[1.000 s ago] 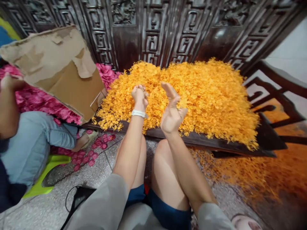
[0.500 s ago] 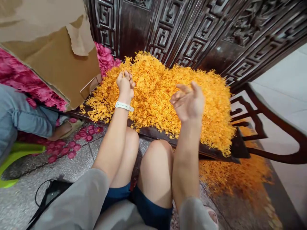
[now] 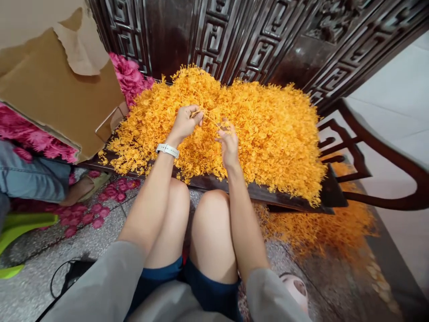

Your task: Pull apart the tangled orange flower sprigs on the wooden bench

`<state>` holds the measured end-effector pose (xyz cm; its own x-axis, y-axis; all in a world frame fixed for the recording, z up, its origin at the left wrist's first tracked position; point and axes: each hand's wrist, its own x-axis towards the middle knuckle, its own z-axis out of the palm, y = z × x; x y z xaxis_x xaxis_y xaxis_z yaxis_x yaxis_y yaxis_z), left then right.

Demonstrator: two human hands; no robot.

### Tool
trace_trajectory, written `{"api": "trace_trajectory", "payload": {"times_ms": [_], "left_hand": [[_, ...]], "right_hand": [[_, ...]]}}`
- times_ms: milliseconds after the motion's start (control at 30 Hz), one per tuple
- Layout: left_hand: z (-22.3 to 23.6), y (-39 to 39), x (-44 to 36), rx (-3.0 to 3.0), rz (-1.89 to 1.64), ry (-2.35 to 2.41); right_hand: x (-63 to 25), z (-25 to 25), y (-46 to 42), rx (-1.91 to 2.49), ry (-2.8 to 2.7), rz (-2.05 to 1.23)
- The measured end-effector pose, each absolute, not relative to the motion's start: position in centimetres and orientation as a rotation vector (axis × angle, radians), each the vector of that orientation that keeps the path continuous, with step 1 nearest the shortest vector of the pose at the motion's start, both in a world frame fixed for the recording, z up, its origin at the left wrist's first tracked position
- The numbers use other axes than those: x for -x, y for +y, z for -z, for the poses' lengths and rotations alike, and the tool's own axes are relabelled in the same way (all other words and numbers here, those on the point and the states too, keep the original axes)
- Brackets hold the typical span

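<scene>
A large heap of orange artificial flower sprigs (image 3: 278,134) is spread over a dark wooden bench. Above its middle, my left hand (image 3: 186,122), with a white watch band at the wrist, pinches a thin orange flower sprig (image 3: 212,120) between thumb and fingers. The sprig's stem bridges the gap to my right hand (image 3: 229,144), which is lower and to the right. Its fingers are curled about the sprig's other end, where small orange tips show among them. Exact finger contact there is hard to make out against the orange heap.
On the left, a torn cardboard box (image 3: 60,89) leans among pink flowers (image 3: 36,134). Beside it is another person's leg in jeans (image 3: 33,174). Pink blossoms (image 3: 89,217) lie on the floor near a green stool (image 3: 27,228). A carved wooden armrest (image 3: 389,152) bounds the right.
My right hand has moved left and inward, from spread fingers to curled ones at the sprig. My left hand has turned toward it. The view has shifted slightly.
</scene>
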<state>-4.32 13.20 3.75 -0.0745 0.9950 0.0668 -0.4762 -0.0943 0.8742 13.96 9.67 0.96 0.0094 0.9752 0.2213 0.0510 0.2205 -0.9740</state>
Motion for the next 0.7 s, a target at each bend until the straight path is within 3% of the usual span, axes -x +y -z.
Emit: {"api": "trace_trajectory", "payload": {"times_ms": [233,433,700], "left_hand": [[-2.9,13.4,4.5,-1.24,-1.241,0.881],[-2.0,14.1,5.0,-1.443,-1.365,0.931],[-2.5,13.7,3.6,-1.189,-1.423,0.892]], "right_hand": [[-13.9,0.6,10.0,1.031,-1.374,-1.227],[-13.8,0.3,9.9,1.092,-1.371,-1.162],[-12.3,-2.0,8.6,0.941,-1.325,-1.2]]}}
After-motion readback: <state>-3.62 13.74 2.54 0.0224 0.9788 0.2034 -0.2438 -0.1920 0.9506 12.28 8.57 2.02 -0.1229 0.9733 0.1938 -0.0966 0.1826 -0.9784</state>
